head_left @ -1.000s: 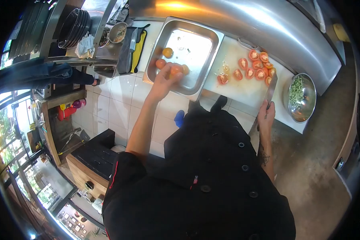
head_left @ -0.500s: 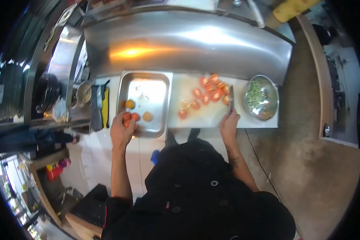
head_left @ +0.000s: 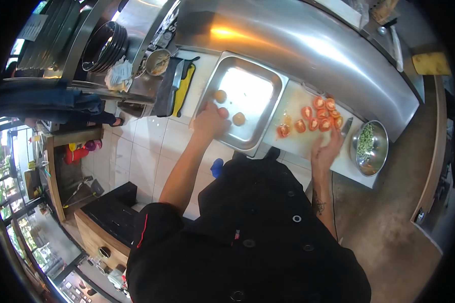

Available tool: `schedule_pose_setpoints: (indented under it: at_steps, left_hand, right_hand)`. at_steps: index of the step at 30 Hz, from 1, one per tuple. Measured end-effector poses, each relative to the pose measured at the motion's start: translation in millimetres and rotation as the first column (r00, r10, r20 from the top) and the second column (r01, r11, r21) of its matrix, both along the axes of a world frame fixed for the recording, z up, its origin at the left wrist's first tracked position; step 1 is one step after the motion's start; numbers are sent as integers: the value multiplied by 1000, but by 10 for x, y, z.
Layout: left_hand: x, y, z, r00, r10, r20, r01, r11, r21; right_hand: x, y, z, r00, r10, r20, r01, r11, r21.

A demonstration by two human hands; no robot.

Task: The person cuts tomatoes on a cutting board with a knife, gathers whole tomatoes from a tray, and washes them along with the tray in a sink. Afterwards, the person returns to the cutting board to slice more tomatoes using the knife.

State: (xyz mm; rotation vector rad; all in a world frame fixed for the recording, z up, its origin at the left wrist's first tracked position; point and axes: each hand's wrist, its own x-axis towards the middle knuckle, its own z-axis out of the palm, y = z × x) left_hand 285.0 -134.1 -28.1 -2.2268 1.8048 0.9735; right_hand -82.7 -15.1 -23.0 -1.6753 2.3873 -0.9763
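My left hand (head_left: 210, 123) is inside the near left part of a steel pan (head_left: 277, 78), blurred by motion. Its fingers curl about a red tomato (head_left: 223, 112); whether more lie under the palm is hidden. Two yellowish round pieces (head_left: 220, 96) rest in the pan close by. On the right, my right hand (head_left: 326, 150) is at the cutting board (head_left: 294, 145), closed on a knife (head_left: 347, 126) whose blade points away from me. Its fingers are right beside the cut tomatoes (head_left: 313, 124), which lie grouped on the board.
A steel bowl (head_left: 387, 143) of chopped green pieces stands right of the board. Left of the pan are a black-and-yellow knife holder (head_left: 183, 91) and a small pot (head_left: 158, 61). Stacked dark plates (head_left: 105, 46) sit on the left shelf. Another person's dark-clothed leg (head_left: 50, 101) shows at left.
My view has turned, so the counter now slants down to the right. My left hand has shifted over the pan, with fewer tomatoes showing at its fingers. My right hand's fingers reach nearer the cut tomatoes.
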Motion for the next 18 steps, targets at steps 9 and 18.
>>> schedule_pose_setpoints:
  at_steps: [9, 18]
  left_hand:
    - [191, -157, -79, 968, -3, -251, 22, 997, 73]
    - [352, -169, -392, 886, 2, -464, -15, 1000, -24]
  right_hand:
    - [2040, -1083, -175, 647, 725, 234, -750, 552, 365]
    - [2107, -1222, -552, 660, 695, 285, -748, 571, 339]
